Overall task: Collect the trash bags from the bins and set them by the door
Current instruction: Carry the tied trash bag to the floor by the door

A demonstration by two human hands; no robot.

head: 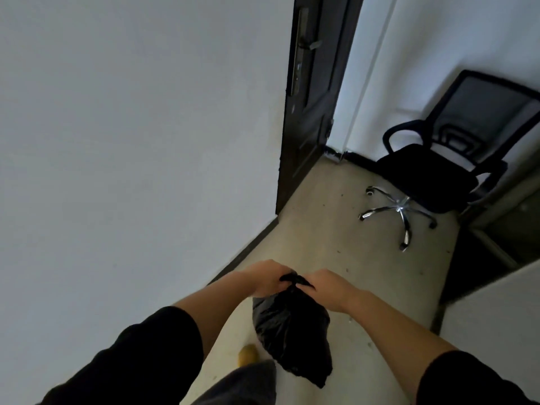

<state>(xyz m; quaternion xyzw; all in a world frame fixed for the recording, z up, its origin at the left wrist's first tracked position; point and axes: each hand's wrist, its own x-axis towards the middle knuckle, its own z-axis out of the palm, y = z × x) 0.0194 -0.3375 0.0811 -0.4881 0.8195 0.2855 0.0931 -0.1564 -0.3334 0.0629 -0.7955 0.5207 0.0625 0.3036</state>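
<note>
Sleeves: black sleeves (152, 355) enter from the lower left and lower right of the frame, pushed up off the forearms.
Trouser leg: a grey trouser leg (248, 384) at the bottom centre, with a yellow shoe toe (247, 354) just left of the bag's lower part.
Trash bag: a black trash bag (292, 331) hangs at lower centre, above the pale floor (336, 229), its gathered neck held up between both hands.
Left hand: the left hand (267, 277) has its fingers curled round the left side of the bag's bunched neck.
Right hand: the right hand (324, 285) grips the right side of the neck, fingers closed on the plastic; whether the neck is knotted is hard to make out.
Wall: a white wall (131, 141) fills the left of the frame.
Office chair: a black mesh office chair (432, 173) on a chrome star base stands at centre right.
Door: a dark door (309, 97) with a lever handle at upper centre, well beyond the bag.
</note>
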